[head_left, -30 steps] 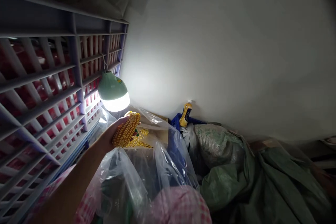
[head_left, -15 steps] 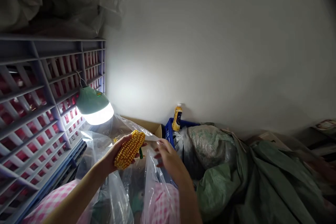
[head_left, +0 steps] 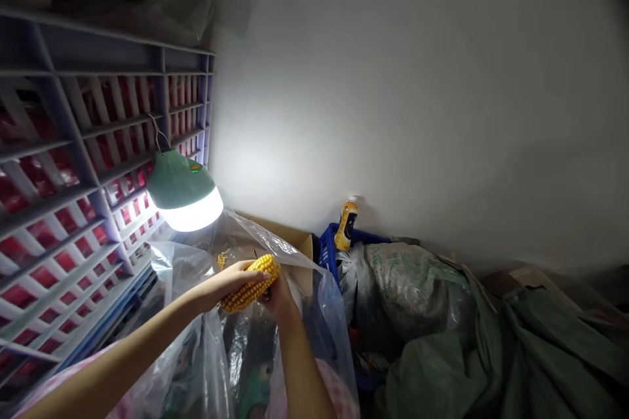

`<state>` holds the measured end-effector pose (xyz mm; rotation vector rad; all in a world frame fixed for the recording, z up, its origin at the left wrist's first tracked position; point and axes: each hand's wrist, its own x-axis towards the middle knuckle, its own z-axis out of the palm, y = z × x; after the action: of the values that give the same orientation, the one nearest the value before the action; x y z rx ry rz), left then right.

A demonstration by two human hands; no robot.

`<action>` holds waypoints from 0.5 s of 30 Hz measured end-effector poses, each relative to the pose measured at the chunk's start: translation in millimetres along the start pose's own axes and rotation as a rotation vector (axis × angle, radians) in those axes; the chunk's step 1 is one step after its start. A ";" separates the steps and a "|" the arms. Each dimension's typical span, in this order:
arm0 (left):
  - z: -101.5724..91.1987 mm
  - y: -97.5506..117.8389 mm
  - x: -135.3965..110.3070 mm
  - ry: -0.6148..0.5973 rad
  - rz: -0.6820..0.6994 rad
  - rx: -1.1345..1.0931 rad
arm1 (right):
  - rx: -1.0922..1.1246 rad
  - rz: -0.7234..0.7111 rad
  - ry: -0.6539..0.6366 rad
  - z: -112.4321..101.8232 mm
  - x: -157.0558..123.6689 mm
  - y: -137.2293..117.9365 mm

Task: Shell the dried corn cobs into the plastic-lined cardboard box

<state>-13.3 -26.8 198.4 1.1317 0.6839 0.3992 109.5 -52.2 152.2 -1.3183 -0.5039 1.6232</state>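
- Corn cob (head_left: 247,293): up in the hands, over the clear plastic bag (head_left: 215,350) and in front of the cardboard box (head_left: 297,239). It slants, the right end higher in my view. Whether a second cob is pressed against it, I cannot tell.
- Left hand (head_left: 230,280): wrapped over the cob from the left, thumb laid along the kernels. The fingers underneath are hidden from me.
- Right hand (head_left: 281,298): comes up from below and meets the cob at its right end. Its fingers are mostly hidden, so I cannot tell whether they pinch or merely rest there.
- Weight: I judge it light, easy for one hand to carry.
- Stiffness: the core should be rigid and the kernels look hard, so I would expect a firm squeeze to do no harm. A sideways shove or twist might break kernels loose.
- Slip: the kernels shine a little, yet their bumpy rows ought to give good grip.
- Where to hold: I would take the thick middle, thumb across the rows, with the other hand steadying one end.
- Around it: the bag looks thin and limp, so I would mind my fingertips snagging its edge. The lamp (head_left: 179,183) shines from the left.
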 end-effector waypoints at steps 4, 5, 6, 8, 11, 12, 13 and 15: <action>-3.4 -2.8 4.5 -0.049 -0.028 0.107 | 0.109 -0.006 0.083 -4.6 2.6 12.2; -4.6 -1.3 4.6 -0.066 -0.029 0.074 | 0.113 -0.006 0.107 -6.2 1.4 8.7; -5.9 0.3 4.2 -0.082 -0.028 0.024 | 0.089 -0.004 0.142 -8.1 -0.9 3.2; -9.1 2.0 2.8 -0.070 -0.043 -0.059 | -0.064 -0.033 0.246 -14.0 -9.6 -10.3; -12.2 -2.7 2.3 -0.058 -0.080 -0.094 | -0.448 -0.393 0.312 -29.5 -33.3 -25.9; -12.0 -5.9 3.1 -0.061 -0.087 -0.103 | -0.573 -0.517 0.307 -36.3 -42.5 -28.3; -11.1 -9.4 4.5 -0.057 -0.095 -0.124 | -0.663 -0.581 0.306 -43.4 -51.4 -29.2; -7.0 -16.0 8.6 -0.027 -0.136 -0.211 | -0.789 -0.605 0.295 -57.0 -65.7 -27.9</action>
<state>-12.5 -22.8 179.4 0.8847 0.6748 0.3315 170.7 -109.0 189.2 -1.7005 -1.2925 0.7118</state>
